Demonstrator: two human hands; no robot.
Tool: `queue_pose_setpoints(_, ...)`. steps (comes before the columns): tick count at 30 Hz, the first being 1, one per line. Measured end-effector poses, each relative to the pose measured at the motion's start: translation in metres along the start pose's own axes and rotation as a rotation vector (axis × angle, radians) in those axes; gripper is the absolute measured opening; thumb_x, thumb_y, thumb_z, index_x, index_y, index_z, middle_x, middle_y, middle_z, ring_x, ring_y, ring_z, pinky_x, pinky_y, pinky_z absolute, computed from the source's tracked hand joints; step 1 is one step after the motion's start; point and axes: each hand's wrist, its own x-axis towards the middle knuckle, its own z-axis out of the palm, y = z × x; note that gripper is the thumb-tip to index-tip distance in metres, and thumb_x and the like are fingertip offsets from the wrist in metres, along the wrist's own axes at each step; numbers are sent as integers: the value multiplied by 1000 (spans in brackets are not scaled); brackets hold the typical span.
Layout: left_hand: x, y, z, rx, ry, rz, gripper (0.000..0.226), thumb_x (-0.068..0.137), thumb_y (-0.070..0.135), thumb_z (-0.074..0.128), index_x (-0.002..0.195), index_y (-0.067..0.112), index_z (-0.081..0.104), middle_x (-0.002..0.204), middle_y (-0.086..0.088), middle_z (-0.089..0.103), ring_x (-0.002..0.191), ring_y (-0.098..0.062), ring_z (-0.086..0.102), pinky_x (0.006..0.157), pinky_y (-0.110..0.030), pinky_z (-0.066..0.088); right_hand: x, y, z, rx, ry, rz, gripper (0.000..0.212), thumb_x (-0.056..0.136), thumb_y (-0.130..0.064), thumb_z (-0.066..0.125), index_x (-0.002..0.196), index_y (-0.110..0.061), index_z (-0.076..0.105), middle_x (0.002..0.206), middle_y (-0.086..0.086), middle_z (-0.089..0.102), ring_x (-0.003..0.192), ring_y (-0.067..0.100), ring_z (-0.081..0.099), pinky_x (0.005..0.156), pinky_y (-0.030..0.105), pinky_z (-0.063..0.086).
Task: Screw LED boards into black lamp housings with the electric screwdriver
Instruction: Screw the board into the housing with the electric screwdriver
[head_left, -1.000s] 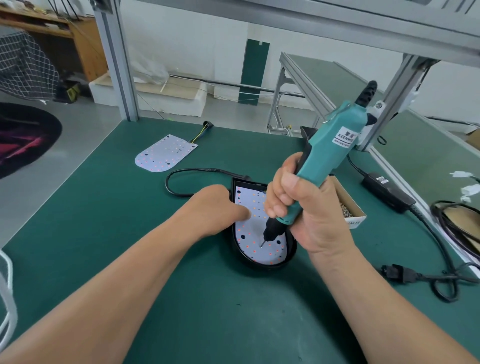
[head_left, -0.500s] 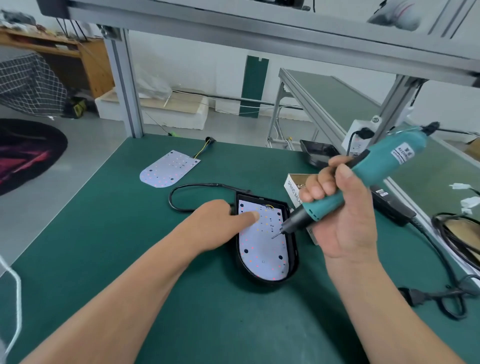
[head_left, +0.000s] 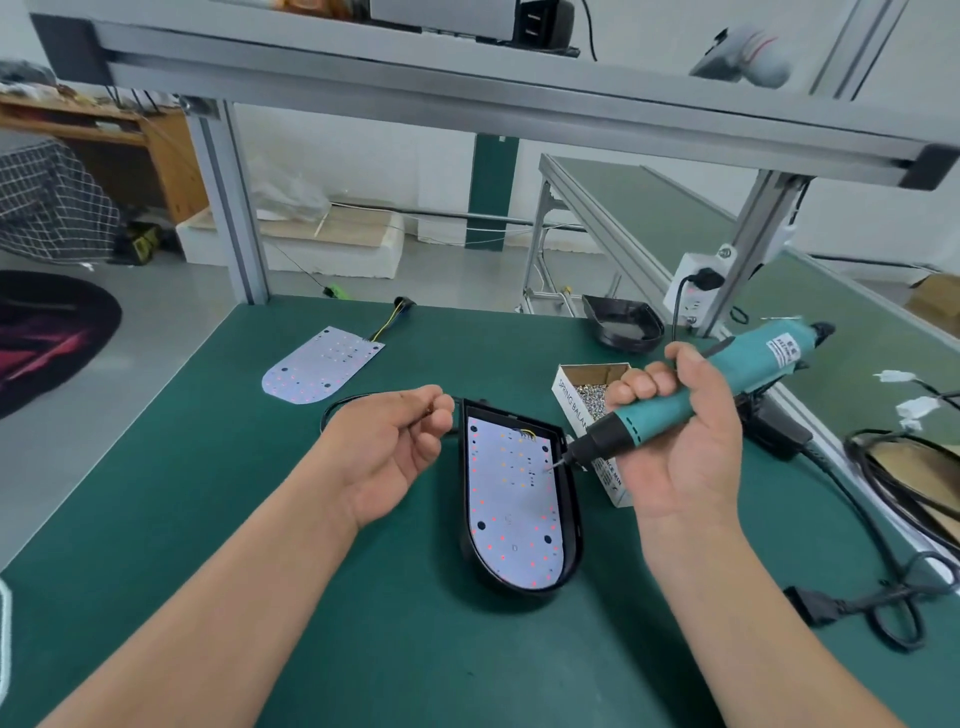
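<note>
A black lamp housing (head_left: 571, 540) lies on the green bench, with a white LED board (head_left: 511, 499) seated inside it. My right hand (head_left: 680, 441) grips the teal electric screwdriver (head_left: 727, 379), which is tilted almost flat with its bit tip hovering over the board's upper right area. My left hand (head_left: 384, 452) hovers palm-up just left of the housing, fingers curled; whether it holds anything small is unclear. A second LED board (head_left: 319, 371) with yellow and black wires lies at the back left. Another empty black housing (head_left: 626, 325) sits at the back.
An open cardboard box of screws (head_left: 587, 397) stands right of the housing, partly behind my right hand. A black power adapter (head_left: 779, 431) and looped cables (head_left: 893, 603) lie at the right. Aluminium frame posts (head_left: 234, 208) stand at the bench's rear edge.
My right hand lifted the screwdriver off the board and tipped it from upright to nearly flat. My left hand left the board, moved left and turned palm-up.
</note>
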Motion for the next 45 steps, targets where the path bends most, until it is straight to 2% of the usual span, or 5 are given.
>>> queue_pose_setpoints(6, -10, 6, 5, -39, -215, -20, 12, 90, 16, 69, 92, 8, 77, 84, -4, 64, 56, -4, 51, 39, -12, 36, 0, -2, 3, 37, -17, -1, 6, 99, -13, 63, 93, -14, 63, 72, -2, 45, 65, 14, 48, 68, 29, 49)
queue_pose_setpoints(12, -26, -6, 18, 175, -364, -30, 19, 86, 11, 74, 102, 6, 84, 84, -6, 67, 56, -6, 49, 41, -14, 34, 0, -11, 6, 83, -56, -31, 10, 100, -14, 62, 91, -15, 64, 73, -4, 44, 65, 13, 48, 69, 29, 48)
queue_pose_setpoints(21, -38, -17, 29, 454, -352, 61, 13, 89, 24, 78, 95, 14, 83, 84, -9, 71, 58, -13, 52, 44, -17, 39, -4, -16, 13, 121, -112, -60, 12, 102, -16, 59, 92, -14, 65, 73, -4, 44, 66, 14, 49, 70, 29, 48)
queue_pose_setpoints(28, -43, -21, 34, 368, -368, -19, 21, 99, -2, 65, 95, 7, 83, 90, -16, 75, 71, -18, 74, 52, -20, 55, -6, -16, 15, 122, -126, -67, 14, 104, -18, 58, 93, -14, 66, 73, -4, 45, 67, 13, 49, 71, 29, 49)
queue_pose_setpoints(45, -44, -22, 34, 429, -376, -6, 23, 97, -5, 67, 98, 10, 84, 94, -15, 75, 75, -20, 73, 61, -21, 57, -9, -10, 17, 77, -166, -24, 14, 103, -19, 59, 92, -17, 67, 71, -6, 46, 65, 11, 49, 68, 27, 50)
